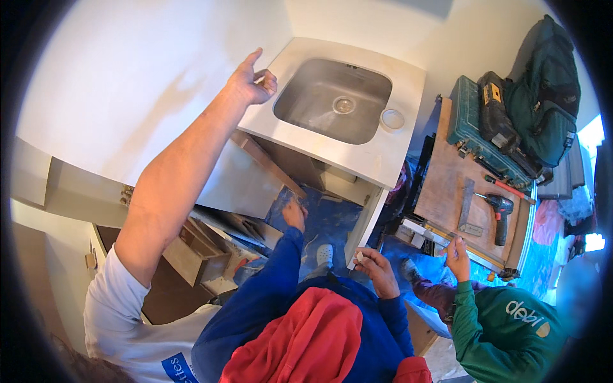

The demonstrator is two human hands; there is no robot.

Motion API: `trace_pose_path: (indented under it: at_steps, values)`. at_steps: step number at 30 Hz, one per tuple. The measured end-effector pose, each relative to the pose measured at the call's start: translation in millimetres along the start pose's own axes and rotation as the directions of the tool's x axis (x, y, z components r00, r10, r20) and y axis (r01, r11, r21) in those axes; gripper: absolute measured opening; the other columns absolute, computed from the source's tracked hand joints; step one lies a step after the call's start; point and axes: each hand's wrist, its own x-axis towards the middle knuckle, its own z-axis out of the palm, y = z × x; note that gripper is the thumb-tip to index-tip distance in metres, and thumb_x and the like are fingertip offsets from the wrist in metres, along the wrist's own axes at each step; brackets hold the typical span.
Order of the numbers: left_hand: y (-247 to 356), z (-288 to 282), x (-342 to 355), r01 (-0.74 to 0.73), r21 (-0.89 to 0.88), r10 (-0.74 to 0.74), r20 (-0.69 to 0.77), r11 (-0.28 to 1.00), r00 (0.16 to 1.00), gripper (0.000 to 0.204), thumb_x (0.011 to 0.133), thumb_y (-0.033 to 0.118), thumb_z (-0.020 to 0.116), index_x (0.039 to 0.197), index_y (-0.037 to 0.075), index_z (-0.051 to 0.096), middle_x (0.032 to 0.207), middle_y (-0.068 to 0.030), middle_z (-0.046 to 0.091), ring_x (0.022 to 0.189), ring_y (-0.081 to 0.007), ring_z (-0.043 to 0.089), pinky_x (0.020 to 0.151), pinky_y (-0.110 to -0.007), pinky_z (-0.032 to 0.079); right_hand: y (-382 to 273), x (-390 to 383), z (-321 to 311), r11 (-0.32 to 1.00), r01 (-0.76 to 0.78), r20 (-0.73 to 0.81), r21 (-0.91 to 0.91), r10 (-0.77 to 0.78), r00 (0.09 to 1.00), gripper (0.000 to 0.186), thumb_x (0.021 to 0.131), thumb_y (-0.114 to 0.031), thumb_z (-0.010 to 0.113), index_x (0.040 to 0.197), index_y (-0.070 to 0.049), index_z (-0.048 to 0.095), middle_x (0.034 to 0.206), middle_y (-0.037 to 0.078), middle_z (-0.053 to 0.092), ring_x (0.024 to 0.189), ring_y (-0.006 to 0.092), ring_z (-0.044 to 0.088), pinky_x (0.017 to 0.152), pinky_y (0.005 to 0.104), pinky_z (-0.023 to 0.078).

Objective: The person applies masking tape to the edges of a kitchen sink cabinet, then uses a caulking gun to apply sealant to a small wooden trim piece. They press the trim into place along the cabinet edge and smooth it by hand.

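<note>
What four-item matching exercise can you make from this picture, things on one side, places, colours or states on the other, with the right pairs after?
Things
1. sink
2. drill
3. blue-sleeved right hand
4. bag

Descriptions
A. lying on a wooden board
B. dark green
C. set into the pale counter
D. holding a small white piece

Pairs: 1-C, 2-A, 3-D, 4-B

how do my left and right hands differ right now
Your right hand pinches a small white piece; whether your left hand holds anything can't be made out. The left is stretched out ahead, while the right is bent closer to your body. The right looks larger in view than the left. Both emerge from blue sleeves.
</note>
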Motion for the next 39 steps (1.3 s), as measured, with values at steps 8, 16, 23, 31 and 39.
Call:
trace_pose_path:
  at_steps: [8, 16, 23, 31, 39]
  values:
    - [30, -47, 7, -0.035, -0.100, 0.022, -0.126, 0.994, 0.992, 0.073, 0.084, 0.035, 0.087, 0.132, 0.002, 0.043, 0.093, -0.0124, 0.054, 0.074, -0.0209, 0.056, 0.061, -0.030, 0.052, 7, 2, 15, 0.999, -0.006, 0.008, -0.041, 0.006, 1.000, 0.033, 0.106, -0.023, 0.056, 0.129, 0.000, 0.064, 0.103, 0.005, 0.065, 0.093, 0.0133, 0.063, 0.081, 0.0278, 0.053]
    - [39, -92, 5, 0.034, -0.006, -0.035, -0.225, 0.999, 0.974, 0.056, 0.093, 0.040, 0.075, 0.132, 0.007, 0.055, 0.084, -0.0087, 0.067, 0.074, -0.0187, 0.065, 0.064, -0.032, 0.055, 12, 1, 22, 1.000, -0.012, -0.016, -0.028, 0.011, 1.000, 0.033, 0.106, -0.030, 0.059, 0.120, -0.001, 0.067, 0.096, 0.003, 0.063, 0.084, 0.0114, 0.061, 0.074, 0.0268, 0.052]
    - [11, -161, -20, 0.013, 1.000, 0.069, -0.011, -0.017, 0.998, 0.101, 0.099, 0.015, 0.070, 0.167, 0.026, -0.005, 0.069, -0.0064, 0.061, 0.053, -0.0145, 0.055, 0.044, -0.030, 0.044, 21, 4, 28, 1.000, 0.019, -0.038, -0.014, -0.020, 0.999, 0.027, 0.101, -0.028, 0.069, 0.110, -0.005, 0.057, 0.094, 0.004, 0.061, 0.076, 0.0108, 0.059, 0.068, 0.0274, 0.050]
    - [13, -190, -32, 0.063, 0.991, 0.156, -0.044, -0.115, 0.987, 0.091, 0.096, 0.019, 0.071, 0.158, 0.024, 0.005, 0.073, -0.0080, 0.061, 0.053, -0.0158, 0.055, 0.044, -0.029, 0.044, 21, 6, 40, 0.994, 0.081, -0.027, -0.073, -0.084, 0.996, 0.029, 0.093, -0.011, 0.075, 0.112, -0.006, 0.054, 0.084, 0.001, 0.058, 0.064, 0.0084, 0.053, 0.056, 0.0241, 0.044]
    - [22, -281, -64, -0.513, 0.636, 0.585, 0.117, 0.576, 0.803, 0.075, 0.089, 0.040, 0.079, 0.142, 0.011, 0.034, 0.083, -0.0102, 0.059, 0.056, -0.0212, 0.055, 0.050, -0.033, 0.049, 22, 5, 53, 0.993, 0.095, 0.003, -0.064, -0.095, 0.995, 0.020, 0.099, -0.018, 0.068, 0.110, -0.007, 0.057, 0.086, 0.002, 0.061, 0.065, 0.0084, 0.054, 0.058, 0.0240, 0.044]
